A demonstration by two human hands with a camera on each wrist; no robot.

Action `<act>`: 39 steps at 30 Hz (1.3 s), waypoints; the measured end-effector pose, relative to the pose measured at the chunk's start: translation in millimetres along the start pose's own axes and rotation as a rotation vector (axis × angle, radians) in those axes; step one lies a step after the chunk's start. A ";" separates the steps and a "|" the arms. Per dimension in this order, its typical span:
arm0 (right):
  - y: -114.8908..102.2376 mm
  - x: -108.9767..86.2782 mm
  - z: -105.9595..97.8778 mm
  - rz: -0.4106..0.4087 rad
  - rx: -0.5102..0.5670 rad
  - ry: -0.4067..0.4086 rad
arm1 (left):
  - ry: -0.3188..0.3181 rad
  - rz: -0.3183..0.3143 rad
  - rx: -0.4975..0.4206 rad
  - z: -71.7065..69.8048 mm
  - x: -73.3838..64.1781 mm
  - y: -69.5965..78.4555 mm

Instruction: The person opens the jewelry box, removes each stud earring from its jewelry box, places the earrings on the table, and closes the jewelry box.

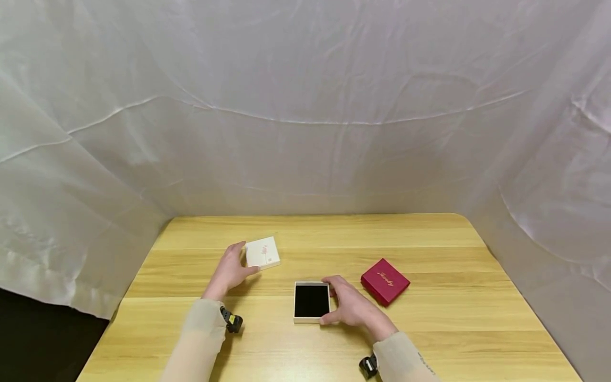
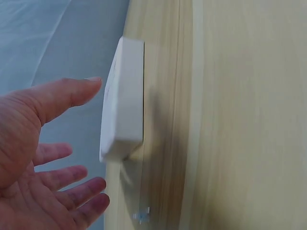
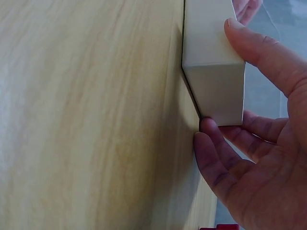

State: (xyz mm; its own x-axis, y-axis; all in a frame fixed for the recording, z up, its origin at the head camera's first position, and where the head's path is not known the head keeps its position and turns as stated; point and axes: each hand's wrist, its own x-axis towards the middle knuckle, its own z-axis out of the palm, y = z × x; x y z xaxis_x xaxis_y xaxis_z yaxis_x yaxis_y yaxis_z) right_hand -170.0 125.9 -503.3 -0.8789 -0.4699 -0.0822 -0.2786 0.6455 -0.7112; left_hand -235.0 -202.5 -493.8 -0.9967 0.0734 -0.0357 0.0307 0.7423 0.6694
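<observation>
Near the middle of the table, an open white box bottom [image 1: 312, 320] with a black lining [image 1: 312, 300] lies flat. My right hand [image 1: 350, 303] holds it by its right side, thumb at the near edge and fingers at the far edge. Farther left is a square white box lid [image 1: 262, 252] printed with a pink flower. Around the lid's left side, my left hand [image 1: 231, 269] is spread, thumb near its front corner. In the left wrist view, a gap shows between the fingers [image 2: 72, 179] and the lid [image 2: 128, 91].
A closed crimson box [image 1: 384, 281] with gold "Jewelry" lettering sits to the right of my right hand. The wooden table [image 1: 453, 329] has pale grey cloth [image 1: 334, 116] hanging behind it and at both sides.
</observation>
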 end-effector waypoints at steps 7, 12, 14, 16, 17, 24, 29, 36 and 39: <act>0.3 -0.2 0.6 0.001 0.005 -0.004 | -0.003 0.006 0.003 12.5 8.8 5.6; 1.7 0.7 1.7 0.006 0.005 -0.005 | -0.065 0.004 0.090 15.9 12.4 4.3; 2.1 0.5 1.7 0.007 0.006 -0.004 | -0.086 0.009 0.134 16.6 12.7 4.1; 2.5 0.4 1.5 0.005 0.005 -0.004 | -0.097 0.007 0.155 17.4 12.6 4.7; 2.6 0.2 1.4 0.004 0.004 -0.004 | -0.099 0.003 0.159 17.7 12.7 5.0; 3.3 0.9 1.3 0.009 0.008 -0.007 | -0.076 0.026 0.192 19.4 15.1 5.2; 4.0 1.1 1.5 0.010 0.005 -0.006 | -0.046 0.031 0.202 17.9 19.0 5.0; 3.8 1.1 2.3 0.009 0.006 -0.001 | -0.059 0.060 0.258 17.2 21.0 6.6; 3.5 0.9 2.5 0.010 0.002 0.000 | -0.071 0.051 0.257 17.9 20.9 7.2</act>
State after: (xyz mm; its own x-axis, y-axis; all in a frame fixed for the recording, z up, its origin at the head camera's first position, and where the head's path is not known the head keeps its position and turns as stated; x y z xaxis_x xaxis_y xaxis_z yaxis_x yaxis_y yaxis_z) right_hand -170.8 126.2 -507.6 -0.8813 -0.4640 -0.0894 -0.2694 0.6489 -0.7116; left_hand -254.3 -183.8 -502.9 -0.9858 0.1547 -0.0650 0.1078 0.8807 0.4612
